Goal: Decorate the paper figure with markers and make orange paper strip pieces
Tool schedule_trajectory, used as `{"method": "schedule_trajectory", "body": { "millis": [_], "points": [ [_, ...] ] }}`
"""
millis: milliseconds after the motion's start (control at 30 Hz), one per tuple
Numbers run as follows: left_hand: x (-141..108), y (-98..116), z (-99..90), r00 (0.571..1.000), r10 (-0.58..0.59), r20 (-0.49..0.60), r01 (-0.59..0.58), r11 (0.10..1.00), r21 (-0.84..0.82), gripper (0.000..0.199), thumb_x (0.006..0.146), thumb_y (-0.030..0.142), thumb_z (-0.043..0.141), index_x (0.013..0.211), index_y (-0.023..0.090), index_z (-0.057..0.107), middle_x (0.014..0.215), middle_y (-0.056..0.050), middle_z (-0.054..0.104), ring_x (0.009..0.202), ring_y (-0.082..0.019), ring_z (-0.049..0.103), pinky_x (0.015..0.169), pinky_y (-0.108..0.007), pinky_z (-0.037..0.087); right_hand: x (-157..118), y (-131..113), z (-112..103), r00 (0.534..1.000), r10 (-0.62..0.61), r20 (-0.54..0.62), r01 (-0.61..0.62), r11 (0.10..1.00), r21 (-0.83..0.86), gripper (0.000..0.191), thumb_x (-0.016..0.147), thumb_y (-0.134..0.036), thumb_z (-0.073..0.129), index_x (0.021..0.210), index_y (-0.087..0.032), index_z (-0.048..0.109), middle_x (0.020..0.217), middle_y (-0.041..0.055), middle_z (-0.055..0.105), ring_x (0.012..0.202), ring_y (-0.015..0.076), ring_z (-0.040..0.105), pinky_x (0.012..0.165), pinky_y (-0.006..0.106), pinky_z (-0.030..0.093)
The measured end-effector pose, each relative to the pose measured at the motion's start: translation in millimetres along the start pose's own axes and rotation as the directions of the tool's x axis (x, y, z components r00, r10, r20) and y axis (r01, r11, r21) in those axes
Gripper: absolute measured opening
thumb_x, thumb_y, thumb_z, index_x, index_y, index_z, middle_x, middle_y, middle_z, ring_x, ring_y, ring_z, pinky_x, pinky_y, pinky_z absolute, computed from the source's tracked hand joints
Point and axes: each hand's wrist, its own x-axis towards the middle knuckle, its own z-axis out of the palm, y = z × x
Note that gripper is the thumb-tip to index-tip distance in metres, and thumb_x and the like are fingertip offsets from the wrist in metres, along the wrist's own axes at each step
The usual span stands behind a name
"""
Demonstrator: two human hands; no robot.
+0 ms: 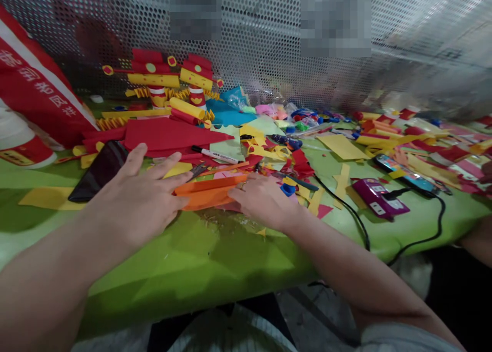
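Observation:
A folded strip of orange paper (pixel 209 192) lies between my two hands on the green table. My left hand (pixel 149 195) is spread with its fingers apart, and its thumb side touches the strip's left end. At the right end, my right hand (pixel 261 195) has its fingers bent together on the orange paper. Just beyond the strip are paper scraps, a black-and-white marker (pixel 215 154) and dark scissors (pixel 198 170), partly hidden by my left fingers. A dark phone (pixel 100 172) lies beside my left hand.
Two red-and-yellow paper figures (pixel 156 80) stand behind red sheets (pixel 165 134). A white bottle (pixel 23 142) and red bag (pixel 42 80) are at left. At right are a purple power socket (pixel 380 198), a black cable, another phone (pixel 407 175) and part of another person's arm.

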Motion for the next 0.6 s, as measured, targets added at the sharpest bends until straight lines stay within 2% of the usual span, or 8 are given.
{"method": "schedule_trajectory", "body": {
  "millis": [67,133,167,233,300,433,500,600],
  "points": [
    [-2.0,6.9,1.3,0.994,-0.096,0.043,0.095,0.995,0.038,0.028,0.075,0.017,0.044,0.079,0.021,0.071,0.099,-0.008,0.069,0.119,-0.038,0.045,0.097,-0.07,0.016,1.9,-6.2,0.5,0.994,0.044,0.102,-0.047,0.999,0.027,0.023,0.085,-0.011,0.044,0.09,-0.016,0.065,0.077,0.0091,0.068,0.071,0.0209,0.063,0.059,0.03,0.042],
    [1.0,19.6,-0.5,0.986,-0.159,0.046,0.156,0.986,0.06,0.033,0.074,0.015,0.041,0.092,0.014,0.069,0.109,-0.015,0.065,0.119,-0.037,0.046,0.097,-0.066,0.021,3.9,-13.0,0.8,0.989,0.062,0.132,-0.067,0.997,0.038,0.024,0.086,-0.01,0.042,0.093,-0.016,0.064,0.08,0.0102,0.068,0.074,0.0215,0.064,0.053,0.028,0.038],
    [4.5,27.1,-1.8,0.985,-0.162,0.053,0.161,0.986,0.036,0.035,0.074,0.017,0.043,0.099,0.013,0.067,0.113,-0.017,0.063,0.116,-0.036,0.048,0.096,-0.062,0.028,5.0,-15.7,1.2,0.989,0.063,0.134,-0.071,0.996,0.052,0.025,0.088,-0.012,0.04,0.094,-0.016,0.064,0.081,0.0105,0.068,0.076,0.0216,0.064,0.052,0.028,0.037],
    [13.8,41.2,-3.3,0.983,-0.101,0.151,0.111,0.992,-0.066,0.035,0.077,0.023,0.048,0.107,0.014,0.063,0.106,-0.016,0.064,0.102,-0.032,0.056,0.087,-0.049,0.043,6.7,-18.2,2.7,0.988,0.071,0.137,-0.086,0.991,0.105,0.025,0.091,-0.018,0.038,0.096,-0.017,0.062,0.085,0.0107,0.068,0.079,0.0217,0.065,0.053,0.028,0.036],
    [23.3,50.0,-1.4,0.96,-0.101,0.261,0.134,0.985,-0.111,0.028,0.079,0.017,0.047,0.102,0.014,0.063,0.097,-0.013,0.066,0.091,-0.028,0.06,0.08,-0.042,0.047,7.2,-16.0,4.3,0.986,0.085,0.142,-0.11,0.978,0.18,0.022,0.091,-0.026,0.042,0.101,-0.015,0.059,0.093,0.0112,0.068,0.084,0.0228,0.064,0.057,0.028,0.037],
    [33.7,51.1,8.7,0.921,-0.059,0.384,0.142,0.971,-0.191,0.025,0.081,0.005,0.041,0.088,0.015,0.063,0.083,-0.008,0.066,0.078,-0.022,0.063,0.071,-0.034,0.048,3.4,-0.8,3.6,0.978,0.078,0.192,-0.139,0.934,0.33,0.033,0.085,-0.036,0.054,0.109,-0.013,0.053,0.099,0.0114,0.067,0.088,0.023,0.061,0.063,0.029,0.037],
    [34.8,49.9,13.3,0.906,-0.035,0.421,0.149,0.959,-0.241,0.024,0.082,0.006,0.042,0.088,0.016,0.063,0.083,-0.007,0.067,0.074,-0.021,0.063,0.067,-0.033,0.047,0.7,7.4,1.1,0.974,0.029,0.223,-0.109,0.929,0.355,0.028,0.084,-0.035,0.055,0.102,-0.015,0.057,0.096,0.0098,0.067,0.085,0.0212,0.06,0.062,0.028,0.035],
    [35.2,50.5,18.2,0.903,-0.02,0.429,0.166,0.938,-0.306,0.019,0.087,0.018,0.044,0.09,0.016,0.063,0.085,-0.008,0.067,0.073,-0.023,0.063,0.062,-0.033,0.046,-1.3,14.9,-2.9,0.957,-0.055,0.284,-0.05,0.936,0.348,0.019,0.083,-0.033,0.055,0.086,-0.015,0.062,0.09,0.0085,0.066,0.08,0.0192,0.057,0.058,0.026,0.029]
  ]
}}
